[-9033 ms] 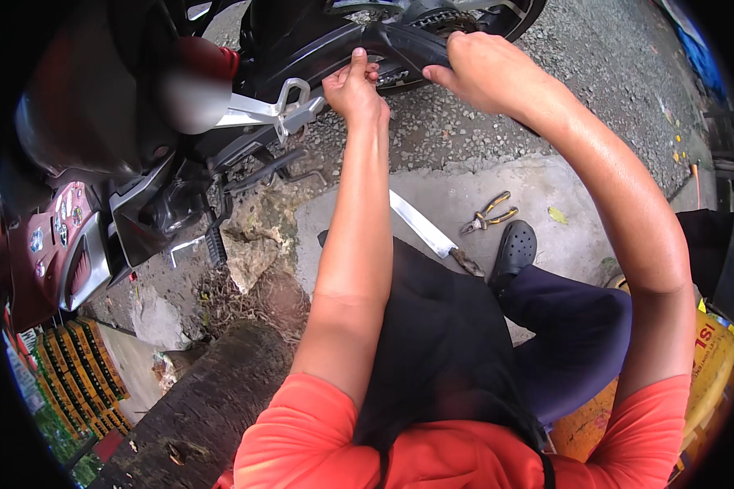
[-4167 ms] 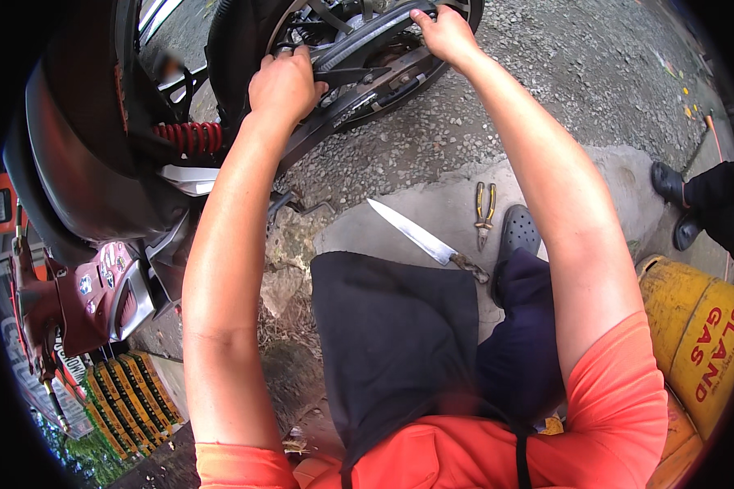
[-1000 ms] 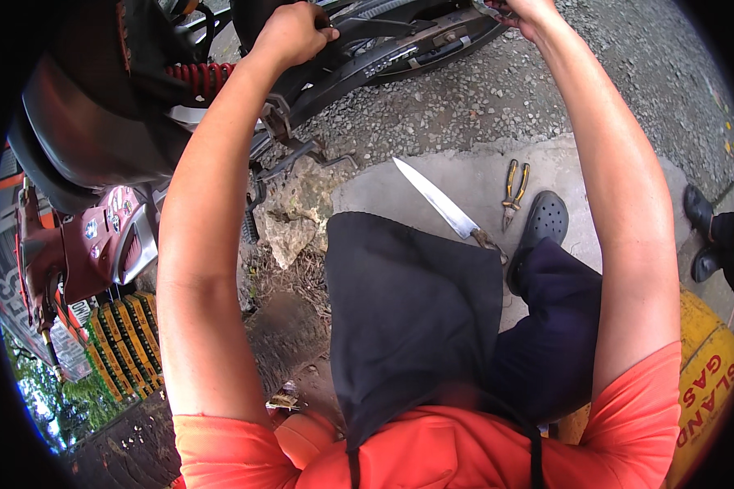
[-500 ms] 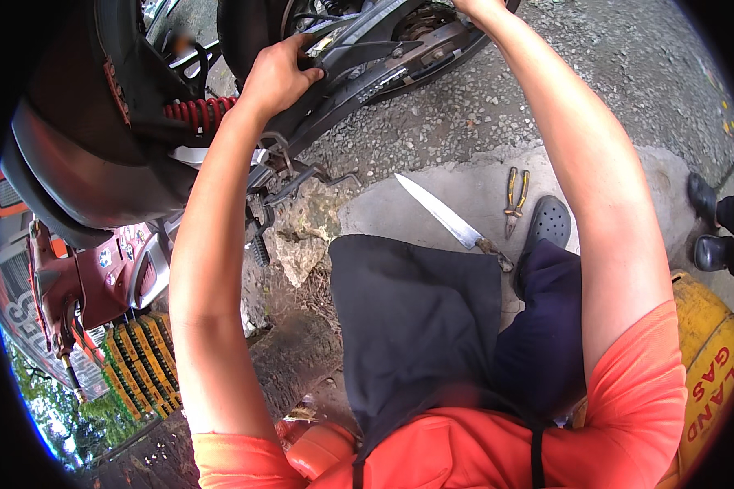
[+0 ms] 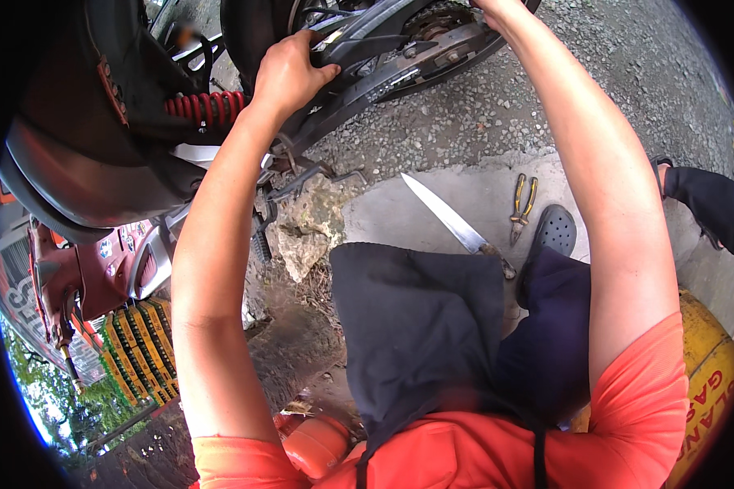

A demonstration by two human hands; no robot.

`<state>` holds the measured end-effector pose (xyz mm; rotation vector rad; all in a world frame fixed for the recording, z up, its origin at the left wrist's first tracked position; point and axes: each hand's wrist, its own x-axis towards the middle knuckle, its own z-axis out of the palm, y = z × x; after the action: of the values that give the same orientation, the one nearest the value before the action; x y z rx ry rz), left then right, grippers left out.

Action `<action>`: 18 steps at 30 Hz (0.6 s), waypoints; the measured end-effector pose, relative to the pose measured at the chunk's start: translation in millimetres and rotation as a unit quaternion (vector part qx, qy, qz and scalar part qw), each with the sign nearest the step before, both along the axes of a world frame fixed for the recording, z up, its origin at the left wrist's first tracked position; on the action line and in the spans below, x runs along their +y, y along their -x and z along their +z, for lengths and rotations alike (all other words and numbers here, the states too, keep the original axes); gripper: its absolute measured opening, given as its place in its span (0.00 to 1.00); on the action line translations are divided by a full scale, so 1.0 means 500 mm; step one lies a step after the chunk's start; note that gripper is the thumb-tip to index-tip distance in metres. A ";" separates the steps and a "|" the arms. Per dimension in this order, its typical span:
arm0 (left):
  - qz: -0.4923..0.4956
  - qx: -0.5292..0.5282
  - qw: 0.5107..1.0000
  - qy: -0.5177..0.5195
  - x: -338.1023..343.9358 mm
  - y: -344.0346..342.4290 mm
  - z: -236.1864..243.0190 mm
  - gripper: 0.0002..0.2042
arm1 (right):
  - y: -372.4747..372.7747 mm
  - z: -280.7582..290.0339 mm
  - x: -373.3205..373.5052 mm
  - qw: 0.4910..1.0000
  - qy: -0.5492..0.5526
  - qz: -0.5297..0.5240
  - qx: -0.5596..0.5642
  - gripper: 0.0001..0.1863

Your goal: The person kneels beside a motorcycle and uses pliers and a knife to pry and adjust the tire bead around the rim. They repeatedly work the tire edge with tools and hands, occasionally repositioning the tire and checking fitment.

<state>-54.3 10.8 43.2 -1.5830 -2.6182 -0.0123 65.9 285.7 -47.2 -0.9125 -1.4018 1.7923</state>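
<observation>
A motorcycle fills the upper left, and its dark rear swingarm (image 5: 375,80) slants up toward the top edge. My left hand (image 5: 292,72) is closed over the swingarm's near end, thumb along the dark part and fingertips partly hidden behind it. At the top edge my right hand (image 5: 497,6) touches the wheel end, by the chain and sprocket (image 5: 436,28); its fingers are mostly cut off. A red coil shock spring (image 5: 208,106) sits left of my left wrist. On the concrete lie a long knife (image 5: 444,213) and pliers with yellow-and-black handles (image 5: 523,208).
A grey clog (image 5: 556,228) is on my foot, beside the pliers. Rough stone (image 5: 302,244) lies below the motorcycle's pedal. A yellow gas cylinder (image 5: 705,359) stands at the right, near another person's dark-trousered leg (image 5: 705,196). Loose gravel (image 5: 619,57) spreads behind.
My view has shifted slightly. Both hands stay at the motorcycle, the left still on the swingarm. At the right edge, the other person's feet have moved, and a leg now reaches further in.
</observation>
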 end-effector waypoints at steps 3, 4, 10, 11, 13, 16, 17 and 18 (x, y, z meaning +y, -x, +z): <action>-0.001 0.000 1.000 0.002 0.010 -0.007 -0.003 0.25 | -0.028 -0.015 0.018 0.999 -0.039 0.007 0.013 0.15; 0.002 -0.004 1.000 0.008 0.011 -0.009 -0.003 0.25 | -0.049 0.008 0.014 0.999 0.002 0.025 -0.038 0.14; -0.047 -0.008 0.999 0.026 -0.001 0.012 0.003 0.22 | -0.048 0.011 0.012 0.997 0.065 0.022 -0.044 0.13; -0.066 -0.017 0.997 0.030 -0.008 0.022 0.005 0.21 | -0.044 0.012 0.012 0.997 0.076 0.017 -0.030 0.13; -0.072 -0.007 0.997 0.036 -0.008 0.024 0.002 0.21 | -0.036 0.012 0.018 0.995 0.095 0.003 -0.006 0.13; -0.052 0.010 0.997 0.052 -0.005 0.017 0.001 0.22 | -0.045 0.018 0.020 0.995 0.077 0.011 -0.057 0.14; -0.040 0.017 0.997 0.059 -0.003 0.012 -0.001 0.22 | -0.046 0.021 0.017 0.995 0.070 0.015 -0.066 0.14; -0.037 0.021 0.998 0.051 -0.002 0.009 -0.003 0.22 | -0.043 0.020 0.017 0.995 0.076 0.006 -0.061 0.14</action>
<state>-58.9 9.6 41.8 -1.6919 -2.5640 0.1501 87.3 294.4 -37.3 -1.1113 -1.3624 1.9003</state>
